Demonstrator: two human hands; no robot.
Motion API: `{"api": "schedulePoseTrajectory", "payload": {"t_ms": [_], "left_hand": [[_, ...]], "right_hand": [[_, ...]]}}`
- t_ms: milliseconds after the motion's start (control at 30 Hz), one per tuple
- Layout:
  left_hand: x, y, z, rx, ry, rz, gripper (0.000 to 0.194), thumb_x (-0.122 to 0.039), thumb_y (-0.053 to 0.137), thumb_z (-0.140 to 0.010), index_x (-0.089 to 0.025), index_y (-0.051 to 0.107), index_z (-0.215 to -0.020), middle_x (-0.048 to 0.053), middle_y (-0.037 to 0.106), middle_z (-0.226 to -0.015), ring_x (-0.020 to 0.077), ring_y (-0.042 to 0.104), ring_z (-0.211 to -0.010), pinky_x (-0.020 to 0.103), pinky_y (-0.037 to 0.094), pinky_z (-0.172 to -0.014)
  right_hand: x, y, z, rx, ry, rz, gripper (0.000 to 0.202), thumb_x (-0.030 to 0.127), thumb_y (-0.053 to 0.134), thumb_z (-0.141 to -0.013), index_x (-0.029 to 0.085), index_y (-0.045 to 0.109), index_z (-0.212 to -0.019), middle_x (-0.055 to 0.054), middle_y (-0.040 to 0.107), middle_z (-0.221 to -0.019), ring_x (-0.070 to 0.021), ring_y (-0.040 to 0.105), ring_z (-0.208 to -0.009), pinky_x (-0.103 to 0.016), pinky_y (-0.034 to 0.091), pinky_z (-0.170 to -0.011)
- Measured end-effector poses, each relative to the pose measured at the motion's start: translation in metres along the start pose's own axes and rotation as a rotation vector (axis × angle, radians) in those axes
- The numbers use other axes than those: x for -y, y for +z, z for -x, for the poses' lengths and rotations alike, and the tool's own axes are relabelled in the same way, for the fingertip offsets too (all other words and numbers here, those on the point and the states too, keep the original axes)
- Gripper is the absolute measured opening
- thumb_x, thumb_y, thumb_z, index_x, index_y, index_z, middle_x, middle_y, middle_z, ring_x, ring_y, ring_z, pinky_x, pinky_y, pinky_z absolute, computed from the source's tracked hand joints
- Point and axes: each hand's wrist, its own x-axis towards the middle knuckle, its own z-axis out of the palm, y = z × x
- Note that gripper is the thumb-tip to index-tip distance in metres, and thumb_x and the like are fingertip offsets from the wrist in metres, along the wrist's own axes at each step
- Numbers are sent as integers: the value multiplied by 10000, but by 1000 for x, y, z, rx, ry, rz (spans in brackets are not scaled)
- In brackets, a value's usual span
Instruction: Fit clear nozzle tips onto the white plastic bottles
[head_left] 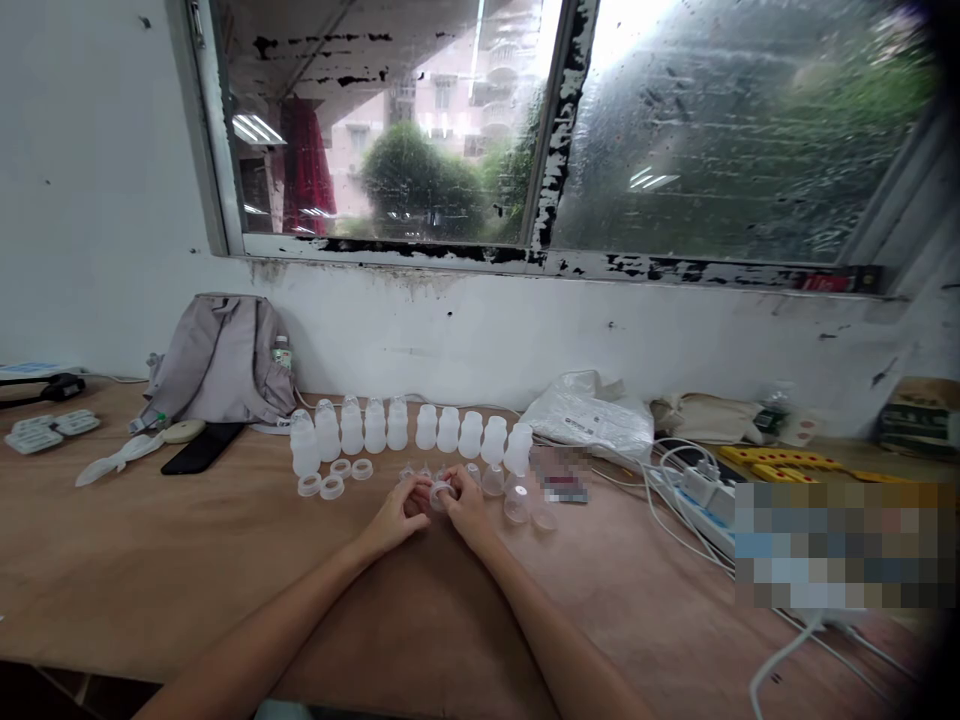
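Between my hands is a translucent baby bottle ring (pixel 441 496). My right hand (pixel 471 515) pinches it from the right, with thumb and fingers closed on its rim. My left hand (pixel 397 515) curls its fingers against the ring's left side; its thumb sits lower. Just beyond my fingers are clear nipples (pixel 407 470), partly hidden. Left of my hands lie several loose rings (pixel 331 486). To the right are clear dome caps (pixel 517 504) and another flat ring or cap (pixel 544 518). Behind stand white baby bottles (pixel 351 428) in a row, the left ones topped with clear caps.
A grey backpack (pixel 225 360) leans on the wall at the left, with a black phone (pixel 201 448) before it. A plastic-wrapped package (pixel 592 415) lies behind on the right. White cables and a power strip (pixel 694 505) run along the right side, near yellow pieces (pixel 780 468).
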Motion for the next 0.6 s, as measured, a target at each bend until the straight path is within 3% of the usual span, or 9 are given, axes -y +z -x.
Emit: {"api": "schedulePoseTrajectory", "payload": {"t_ms": [233, 400, 500, 600], "left_hand": [[-6, 0, 4, 47, 24, -106, 443, -65, 507, -591, -195, 482, -1014, -5, 542, -868, 101, 515, -662, 194, 418, -553], [-17, -4, 0, -17, 120, -318, 267, -146, 484, -705, -202, 542, -960, 11, 549, -851, 125, 522, -699, 220, 424, -598], [-25, -12, -22, -132, 124, -516, 226, -234, 419, -799, -201, 545, -983, 28, 565, -847, 148, 539, -737, 248, 428, -649], [-32, -20, -61, -208, 30, -828, 342, -233, 425, -805, -195, 454, -1143, 48, 561, -920, 170, 552, -811, 272, 424, -720]], "right_hand": [[-4, -1, 1, 21, -14, -23, 155, 127, 427, -599, 193, 468, -733, 76, 373, -518, -103, 367, -485, -208, 288, -465], [4, -3, 3, 22, -51, 7, 146, 141, 430, -630, 186, 521, -734, 42, 488, -583, -121, 438, -545, -224, 339, -519], [8, -4, 4, -1, -49, 33, 186, 138, 404, -654, 185, 567, -730, 9, 573, -659, -143, 496, -615, -250, 381, -590], [6, -6, 4, -21, -17, 55, 218, 136, 396, -659, 193, 597, -724, -8, 620, -715, -166, 535, -682, -275, 404, -641]]}}
